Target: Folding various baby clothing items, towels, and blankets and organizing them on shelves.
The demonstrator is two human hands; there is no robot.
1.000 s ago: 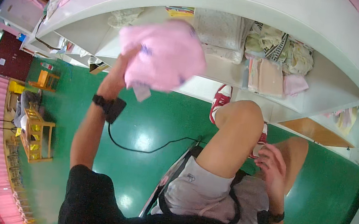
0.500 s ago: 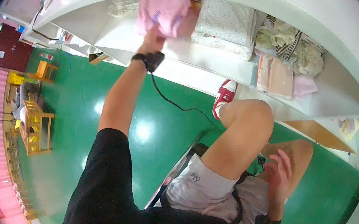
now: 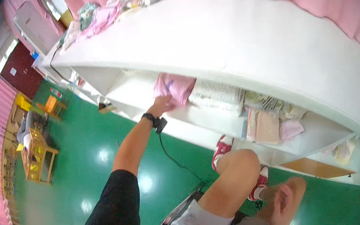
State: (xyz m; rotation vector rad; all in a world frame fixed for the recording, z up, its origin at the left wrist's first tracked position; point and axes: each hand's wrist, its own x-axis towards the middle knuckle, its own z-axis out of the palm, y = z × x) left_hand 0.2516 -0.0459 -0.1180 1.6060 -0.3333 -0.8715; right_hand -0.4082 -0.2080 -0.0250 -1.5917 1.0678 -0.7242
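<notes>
A folded pink cloth point(image 3: 175, 86) with small bluish marks lies on the white shelf, left of a stack of white patterned cloths point(image 3: 217, 94). My left hand point(image 3: 162, 104) reaches to its near edge, and the fingers look stretched out against the cloth; slight blur hides the exact contact. A dark band with a small box and a cable is on that wrist. My right hand point(image 3: 283, 205) is raised by my knee, away from the shelf. Its fingers are loosely apart, somewhat blurred, and nothing shows in them.
Right along the shelf are greenish patterned cloths point(image 3: 262, 101), a peach cloth bundle point(image 3: 267, 127) and a small pink cloth point(image 3: 291, 129). More cloths point(image 3: 103, 19) lie on the white cabinet top point(image 3: 245, 43). A wooden bed frame point(image 3: 39, 162) stands at left on the green floor.
My view has tilted up, bringing the cabinet top and pink curtain in. My left hand's fingers now show at the pink cloth's near edge, where the cloth covered them before.
</notes>
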